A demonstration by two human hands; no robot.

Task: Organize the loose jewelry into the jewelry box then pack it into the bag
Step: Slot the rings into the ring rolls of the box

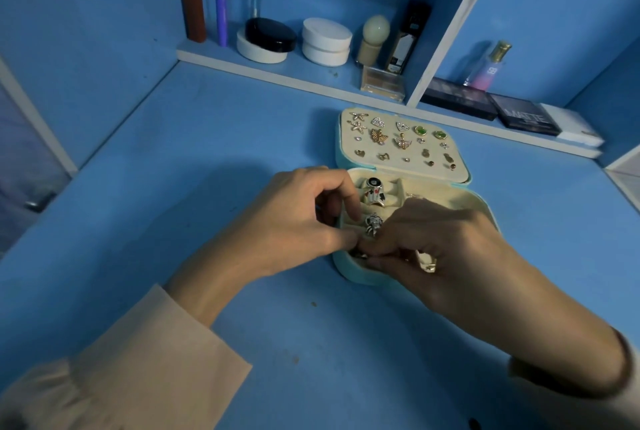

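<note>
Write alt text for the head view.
Left hand and right hand meet over the ring slots of an open teal jewelry box on a blue desk. Rings sit in the slots; earrings are pinned across the lid, cosmetics on the shelf behind.

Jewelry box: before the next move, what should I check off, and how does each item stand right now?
1. Jewelry box open, lid laid back flat: ok.
2. Earrings pinned across the lid panel: ok.
3. Two rings seated in the ring rolls: ok.
4. What the left hand and right hand are working on at the box's front edge: cannot tell, the fingers hide it.
5. Bag in view for packing: not ok, none visible.
</note>
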